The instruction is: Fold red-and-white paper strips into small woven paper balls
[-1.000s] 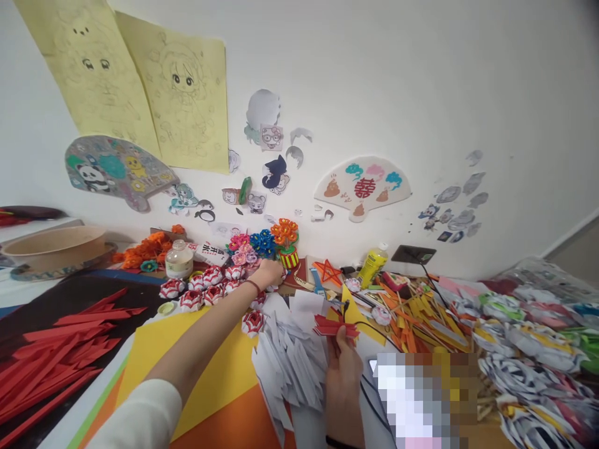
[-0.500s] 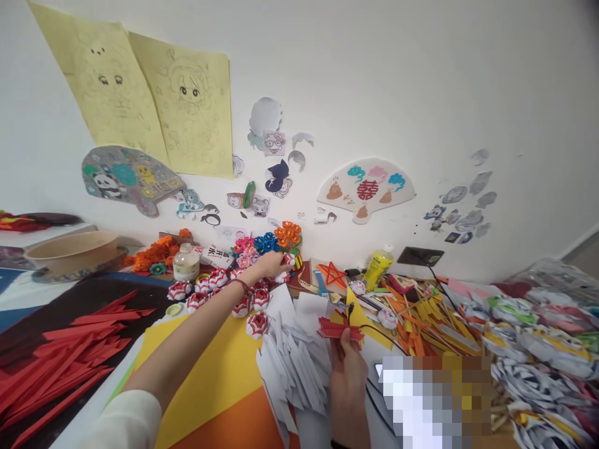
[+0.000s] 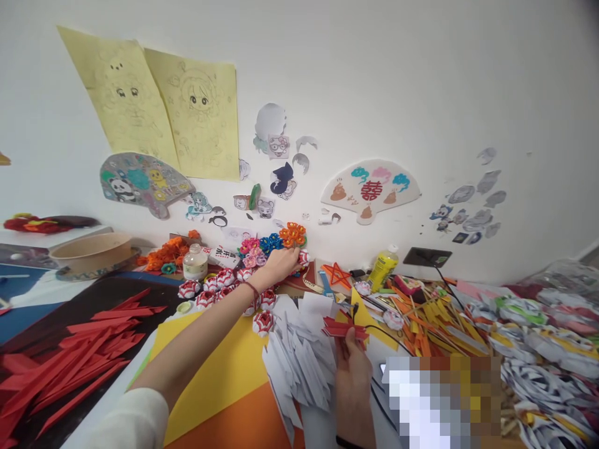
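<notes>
My left hand [image 3: 282, 263] reaches to the back of the table, closed at a red-and-white paper flower [image 3: 304, 257] beside the orange flowers [image 3: 292, 234]. What its fingers grip is partly hidden behind the hand. Nearer the front, my right hand [image 3: 353, 358] is closed on folded red paper strips [image 3: 344, 328]. Several red-and-white flowers [image 3: 263, 323] lie under and around my left forearm. White folded strips [image 3: 299, 355] are heaped left of my right hand, on and beside a yellow sheet [image 3: 210, 368].
Red strips [image 3: 88, 337] cover a dark board at left. Behind stand a beige basin [image 3: 91, 252], a small jar [image 3: 195, 263] and a yellow bottle [image 3: 384, 268]. Orange and yellow strips [image 3: 435, 318], a black cable and wrapped paper bundles [image 3: 538, 340] fill the right side.
The view has shifted slightly, so everything appears a little further right. Both hands keep nearly the same places and the right still holds the red strips.
</notes>
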Demonstrator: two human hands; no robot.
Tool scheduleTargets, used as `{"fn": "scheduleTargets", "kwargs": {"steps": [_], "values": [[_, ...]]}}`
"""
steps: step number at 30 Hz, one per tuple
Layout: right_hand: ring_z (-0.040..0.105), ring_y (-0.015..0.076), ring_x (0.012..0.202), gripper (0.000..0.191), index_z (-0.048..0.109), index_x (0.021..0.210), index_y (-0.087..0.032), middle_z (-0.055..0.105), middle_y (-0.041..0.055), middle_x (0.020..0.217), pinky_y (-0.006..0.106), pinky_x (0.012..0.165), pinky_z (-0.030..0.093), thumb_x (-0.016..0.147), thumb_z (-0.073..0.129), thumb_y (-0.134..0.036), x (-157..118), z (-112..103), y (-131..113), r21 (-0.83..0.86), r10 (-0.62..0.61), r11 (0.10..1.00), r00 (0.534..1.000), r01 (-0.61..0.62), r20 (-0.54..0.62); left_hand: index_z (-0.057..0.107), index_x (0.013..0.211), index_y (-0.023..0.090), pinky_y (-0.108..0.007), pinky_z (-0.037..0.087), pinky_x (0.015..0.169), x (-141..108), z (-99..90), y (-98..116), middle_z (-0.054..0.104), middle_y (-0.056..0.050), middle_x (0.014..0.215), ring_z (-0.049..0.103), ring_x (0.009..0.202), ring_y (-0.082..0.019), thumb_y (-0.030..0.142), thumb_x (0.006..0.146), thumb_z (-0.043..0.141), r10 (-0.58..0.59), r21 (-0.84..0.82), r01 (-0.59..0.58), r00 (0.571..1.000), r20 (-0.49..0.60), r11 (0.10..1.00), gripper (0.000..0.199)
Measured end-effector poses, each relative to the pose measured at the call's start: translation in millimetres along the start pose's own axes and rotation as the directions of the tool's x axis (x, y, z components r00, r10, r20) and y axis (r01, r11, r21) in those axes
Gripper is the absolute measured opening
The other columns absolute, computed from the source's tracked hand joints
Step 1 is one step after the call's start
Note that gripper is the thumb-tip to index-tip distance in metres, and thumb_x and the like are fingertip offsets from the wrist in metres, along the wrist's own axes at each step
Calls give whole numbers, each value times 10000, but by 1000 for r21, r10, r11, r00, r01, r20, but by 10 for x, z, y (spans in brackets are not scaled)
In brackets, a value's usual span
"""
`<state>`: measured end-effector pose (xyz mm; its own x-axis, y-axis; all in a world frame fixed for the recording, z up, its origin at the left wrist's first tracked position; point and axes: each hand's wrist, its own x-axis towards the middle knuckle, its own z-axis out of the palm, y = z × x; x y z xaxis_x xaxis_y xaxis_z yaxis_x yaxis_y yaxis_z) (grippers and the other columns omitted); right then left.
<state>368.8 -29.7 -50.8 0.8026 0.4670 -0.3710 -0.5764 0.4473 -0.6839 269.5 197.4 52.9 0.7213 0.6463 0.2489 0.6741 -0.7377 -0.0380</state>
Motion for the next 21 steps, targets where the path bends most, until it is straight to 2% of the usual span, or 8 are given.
{"fn": "scheduleTargets", "kwargs": {"steps": [3,6,10,12,14,16,19,21], "values": [[703,158,820,300,698,847,-139,734,10,839,216,698,587,624,840,-282,-1,-3,3,-42,-21,999,1000,21,-2,454,1297,127,-338,490,801,-53,123,89,647,-188,1119,649,1020,-292,292,930,525,27,9,-28,999,21,1000,409],[703,162,837,307,700,852,-136,734,12,851,215,689,589,640,831,-314,18,-16,14,-92,-31,995,999,32,9,464,1324,136,-350,494,815,-155,192,63,624,-193,1185,637,1049,-285,202,918,489,65,8,-65,997,46,998,412],[702,143,774,318,692,838,-137,730,5,816,215,671,593,611,851,-293,79,-21,41,-83,-34,996,999,32,-27,678,1028,172,-336,488,827,-337,282,-49,693,-141,1048,658,980,-255,186,896,499,161,-21,-160,971,178,987,223],[701,140,751,314,687,830,-140,731,0,794,225,670,596,607,856,-283,101,-15,54,-88,-40,996,998,35,-50,714,874,175,-342,483,847,-391,355,-72,715,-125,955,662,955,-248,164,871,536,194,-44,-190,946,261,981,178],[702,137,758,308,687,832,-142,733,-2,797,223,678,597,611,856,-274,102,-9,60,-70,-34,997,998,30,-57,715,825,168,-351,487,863,-384,440,-58,714,-115,927,658,957,-244,152,868,557,201,-65,-190,919,339,980,165],[702,130,772,316,693,846,-141,735,-4,812,209,687,595,607,861,-263,85,-4,58,-37,-9,999,999,7,-49,699,925,159,-368,506,870,-312,521,-15,694,-96,995,646,975,-228,202,902,569,191,-84,-171,889,416,982,139],[703,126,776,337,696,851,-136,738,3,819,194,683,592,602,872,-281,50,0,46,-16,12,1000,1000,-13,-24,594,1177,153,-412,534,874,-131,617,60,613,-91,1177,617,1027,-214,322,934,578,155,-100,-120,836,526,988,296],[706,133,785,349,696,851,-132,742,15,821,196,688,593,608,870,-312,39,3,40,-20,-2,1000,1000,2,3,560,1229,156,-421,539,874,-21,661,85,586,-100,1223,609,1041,-217,336,938,574,131,-107,-83,792,596,991,342]]}}
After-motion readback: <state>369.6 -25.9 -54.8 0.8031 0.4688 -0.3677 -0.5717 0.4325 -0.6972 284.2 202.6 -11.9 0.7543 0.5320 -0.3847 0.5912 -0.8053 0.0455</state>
